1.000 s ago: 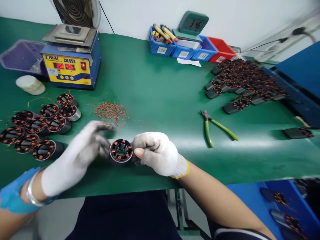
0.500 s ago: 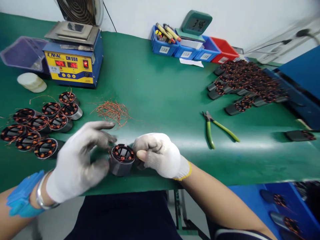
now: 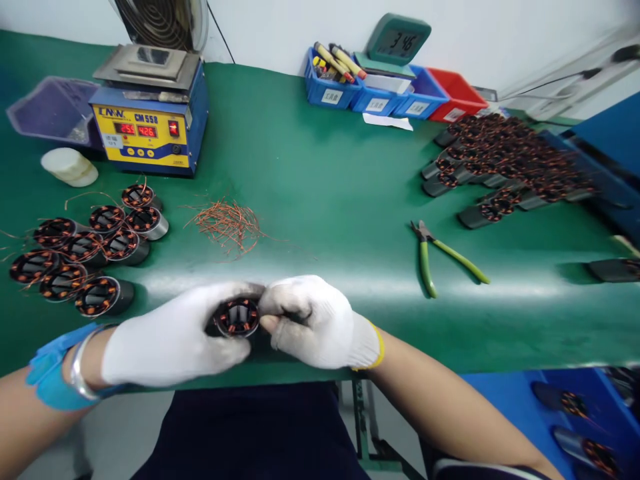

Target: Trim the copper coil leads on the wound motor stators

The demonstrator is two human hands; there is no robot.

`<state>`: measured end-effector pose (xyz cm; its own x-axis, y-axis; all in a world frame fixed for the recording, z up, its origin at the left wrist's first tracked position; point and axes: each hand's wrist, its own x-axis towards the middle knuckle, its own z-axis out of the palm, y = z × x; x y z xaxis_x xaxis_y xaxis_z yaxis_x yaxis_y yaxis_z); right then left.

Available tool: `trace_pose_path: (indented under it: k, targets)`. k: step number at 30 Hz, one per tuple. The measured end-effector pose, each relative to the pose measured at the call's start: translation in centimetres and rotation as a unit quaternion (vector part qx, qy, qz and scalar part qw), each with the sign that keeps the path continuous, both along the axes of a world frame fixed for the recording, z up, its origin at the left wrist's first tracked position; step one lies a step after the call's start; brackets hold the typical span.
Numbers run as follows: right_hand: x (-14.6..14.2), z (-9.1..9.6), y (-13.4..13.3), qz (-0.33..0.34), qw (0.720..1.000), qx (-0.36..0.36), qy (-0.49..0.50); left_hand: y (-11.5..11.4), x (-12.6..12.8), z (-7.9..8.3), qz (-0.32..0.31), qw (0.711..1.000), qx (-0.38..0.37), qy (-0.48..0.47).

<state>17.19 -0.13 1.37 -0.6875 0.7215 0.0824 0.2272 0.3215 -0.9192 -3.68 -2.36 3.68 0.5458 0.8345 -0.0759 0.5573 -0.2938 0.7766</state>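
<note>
Both my hands wear white gloves and meet at the near edge of the green table [image 3: 320,180]. Between them is a dark cylindrical motor stator [image 3: 235,318] with copper windings, its open end facing me. My left hand [image 3: 175,340] wraps round the stator from the left, fingers over its top. My right hand [image 3: 310,320] is closed against its right side, thumb and fingers pinched together there. What the pinch holds is too small to see. A pile of cut copper wire scraps [image 3: 227,223] lies just beyond my hands.
Several wound stators [image 3: 80,257] stand in a group at the left. A yellow-and-blue solder pot [image 3: 147,117] sits behind them. Green-handled cutters [image 3: 440,257] lie to the right. A large heap of stators [image 3: 505,167] fills the far right, with blue and red bins [image 3: 395,97] at the back.
My left hand, open and apart from the stator a second ago, has closed round it. The stator has been tilted and drawn slightly nearer the table edge.
</note>
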Motion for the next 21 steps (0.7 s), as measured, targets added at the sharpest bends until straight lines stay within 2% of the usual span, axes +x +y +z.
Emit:
trace_pose_path:
  k: [1, 2, 5, 6, 7, 8, 10, 12, 14, 15, 17, 19, 21]
  targets:
    - [0.0, -0.1, 0.0, -0.005, 1.0, 0.013, -0.016, 0.0, 0.2, -0.3, -0.022, 1.0, 0.004, 0.018]
    - [-0.1, -0.2, 0.0, -0.012, 1.0, -0.007, -0.028, 0.0, 0.4, -0.7, -0.027, 0.999, 0.028, 0.028]
    - [-0.1, -0.8, 0.2, -0.017, 0.983, -0.179, -0.029, -0.1, 0.3, -1.9, 0.02, 0.979, 0.191, 0.072]
    - [-0.1, -0.9, 0.4, -0.013, 0.977, -0.212, -0.028, -0.2, 0.2, -2.2, 0.033, 0.97, 0.225, 0.083]
    - [0.1, -0.9, 0.5, -0.014, 0.978, -0.204, -0.037, -0.2, 0.0, -2.4, 0.038, 0.966, 0.236, 0.094]
    - [0.3, -0.9, 0.6, -0.024, 0.986, -0.153, -0.055, -0.1, -0.1, -2.6, 0.039, 0.967, 0.229, 0.106]
    - [0.7, -0.6, 0.7, -0.064, 0.993, 0.044, -0.091, 0.0, -0.2, -2.6, 0.042, 0.972, 0.195, 0.125]
    - [0.8, -0.4, 0.7, -0.084, 0.955, 0.261, -0.11, 0.1, -0.1, -2.4, 0.046, 0.976, 0.162, 0.138]
    - [0.5, -0.4, 0.5, -0.054, 0.901, 0.405, -0.144, 0.2, 0.2, -2.2, 0.043, 0.978, 0.14, 0.145]
    - [0.3, -0.5, 0.4, -0.028, 0.879, 0.443, -0.172, 0.2, 0.3, -2.1, 0.036, 0.979, 0.132, 0.149]
    - [-0.1, -0.8, 0.3, 0.023, 0.852, 0.471, -0.227, 0.2, 0.5, -2.1, 0.018, 0.98, 0.121, 0.158]
    - [0.6, -1.1, 0.5, 0.043, 0.848, 0.461, -0.259, 0.2, 0.4, -2.2, 0.014, 0.979, 0.112, 0.17]
    - [2.8, -1.4, 0.8, 0.003, 0.866, 0.419, -0.273, 0.3, 0.2, -2.3, 0.029, 0.977, 0.107, 0.182]
